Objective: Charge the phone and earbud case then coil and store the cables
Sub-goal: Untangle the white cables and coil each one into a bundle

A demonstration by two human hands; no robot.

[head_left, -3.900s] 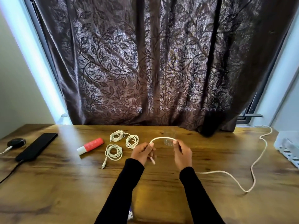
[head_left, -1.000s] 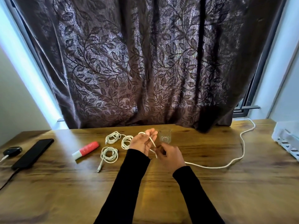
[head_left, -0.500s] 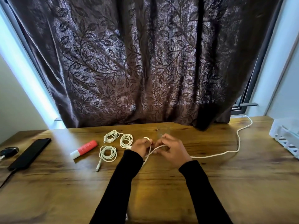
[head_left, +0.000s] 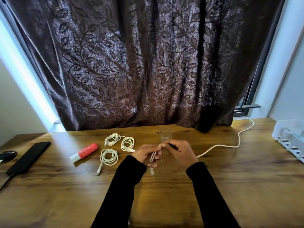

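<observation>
Coiling is underway: short loops of the cable (head_left: 218, 146) are pinched in the left hand (head_left: 145, 153), and the next stretch is gripped by the right hand (head_left: 178, 153). The slack is trailed rightward across the table (head_left: 164, 195), nearer the right hand.

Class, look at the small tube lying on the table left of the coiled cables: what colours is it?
The tube is coral red with a white cap end, seen in the head view.
</observation>
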